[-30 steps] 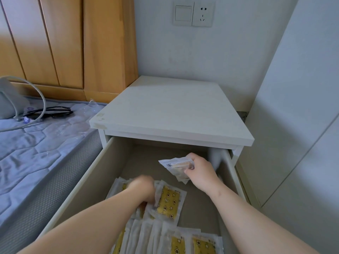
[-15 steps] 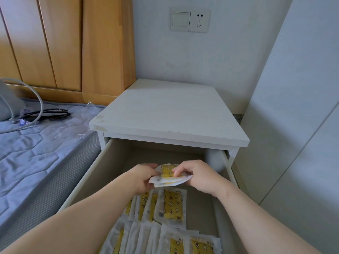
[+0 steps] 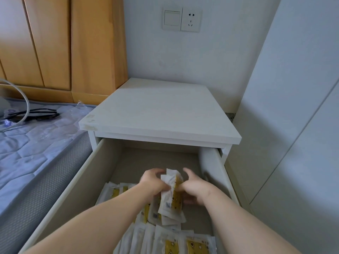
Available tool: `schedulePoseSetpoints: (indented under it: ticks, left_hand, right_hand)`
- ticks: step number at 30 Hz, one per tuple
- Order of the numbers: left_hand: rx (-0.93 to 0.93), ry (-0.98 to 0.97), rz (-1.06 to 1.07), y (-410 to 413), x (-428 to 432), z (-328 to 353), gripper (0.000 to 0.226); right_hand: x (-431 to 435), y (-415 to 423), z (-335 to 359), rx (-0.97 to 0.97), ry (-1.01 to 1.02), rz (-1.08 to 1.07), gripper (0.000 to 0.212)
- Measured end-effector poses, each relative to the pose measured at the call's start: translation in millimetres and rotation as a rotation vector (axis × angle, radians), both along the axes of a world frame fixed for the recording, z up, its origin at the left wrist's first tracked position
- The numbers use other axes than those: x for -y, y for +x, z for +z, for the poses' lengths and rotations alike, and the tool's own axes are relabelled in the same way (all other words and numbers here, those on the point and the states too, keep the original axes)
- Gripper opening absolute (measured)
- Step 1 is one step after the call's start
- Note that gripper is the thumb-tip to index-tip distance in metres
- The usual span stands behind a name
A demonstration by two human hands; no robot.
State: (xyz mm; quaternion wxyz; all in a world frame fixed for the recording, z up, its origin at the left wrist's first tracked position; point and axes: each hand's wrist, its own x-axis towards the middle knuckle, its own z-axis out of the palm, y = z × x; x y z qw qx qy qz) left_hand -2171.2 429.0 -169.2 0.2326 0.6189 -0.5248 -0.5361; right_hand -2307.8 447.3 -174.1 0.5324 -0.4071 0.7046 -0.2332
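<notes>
**Desk:** What lies nearest the lens?

**Photographer:** Rows of white sachets [image 3: 170, 242] with yellow prints stand packed at the near end of the open drawer [image 3: 73, 189]; two bare forearms reach in over them.

**Desk:** And the hands?

**Photographer:** The left hand [image 3: 153, 182] and the right hand [image 3: 194, 187] meet over the middle of the drawer; both grip a small bundle [image 3: 171, 195] of the same packets, held upright between them; the left hand's fingers curl round its left edge; the right hand pinches its right side; the bundle's lower end hangs just above the packets lying loose in the drawer.

**Desk:** Beyond that?

**Photographer:** The drawer runs out from under a white bedside table [image 3: 161, 110]; a quilted blue mattress [image 3: 27, 153] lies along the left, a black cable [image 3: 34, 113] on it; a switch [image 3: 171, 18] and a socket [image 3: 190, 20] sit side by side on the wall above; orange wooden panels [image 3: 55, 43] fill the far left.
</notes>
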Motion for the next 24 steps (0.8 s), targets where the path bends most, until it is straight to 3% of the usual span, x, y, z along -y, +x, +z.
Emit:
schedulePoseSetpoints:
  ticks: [7,11,14,19,24]
  left_hand:
    - [-0.145,0.11,-0.028,1,2,0,0.053]
    - [-0.261,0.161,0.004,10,4,3,0.043]
    - [-0.269,0.182,0.047,15,9,3,0.052]
    - [-0.309,0.192,0.114,21,12,7,0.041]
    - [-0.501,0.248,0.161,32,20,19,0.03]
  right_hand:
    - [-1,2,7,0.056,-0.043,0.081,0.08]
    - [0,1,8,0.092,-0.056,0.003,0.064]
    - [0,3,6,0.089,-0.06,-0.038,0.048]
    - [0,3,16,-0.024,-0.279,-0.092,0.022]
    - [1,4,34,0.142,-0.456,-0.213,0.018]
